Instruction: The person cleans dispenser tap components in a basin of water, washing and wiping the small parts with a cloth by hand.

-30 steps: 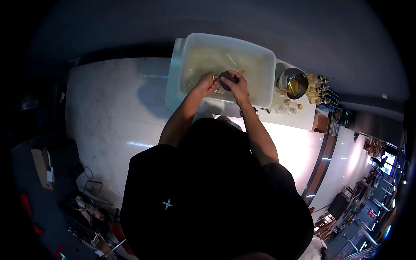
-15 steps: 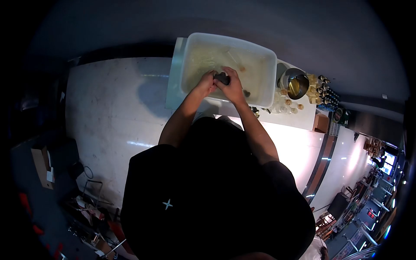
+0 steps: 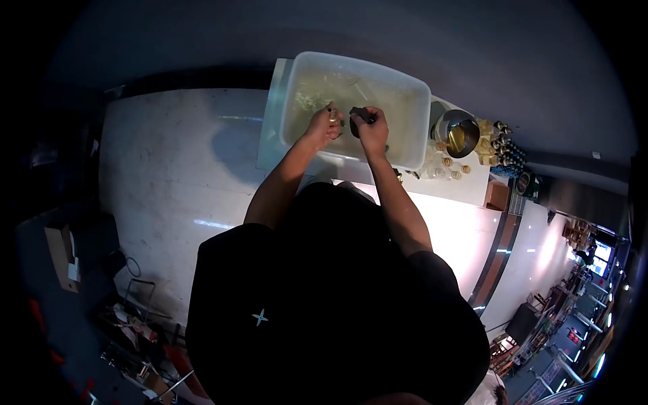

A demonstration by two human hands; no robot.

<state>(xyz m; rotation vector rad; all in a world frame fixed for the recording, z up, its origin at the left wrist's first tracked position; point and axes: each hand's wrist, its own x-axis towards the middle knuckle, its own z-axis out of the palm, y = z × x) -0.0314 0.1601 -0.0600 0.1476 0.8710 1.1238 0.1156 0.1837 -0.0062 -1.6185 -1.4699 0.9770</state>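
A translucent white plastic tub with cloudy, pale yellow water stands on a table. Over this water my left hand is closed around a small shiny thing, partly gold-coloured, whose kind I cannot make out. Just to the right, my right hand grips a dark cloth or sponge. A small gap separates the cloth from the left hand. White foam or splashes float on the water to the left of my hands. A clear, elongated object lies in the water near the tub's far side, too blurred to name.
Right of the tub stands a steel bowl with something yellowish inside. Several clear glass containers with gold-toned tops are beside it, and rows of bottles stand farther right. A cardboard box sits by the table's right end.
My hands were together around the dark cloth. Now they are apart: the right has moved right with the cloth, and the small shiny thing shows in the left.
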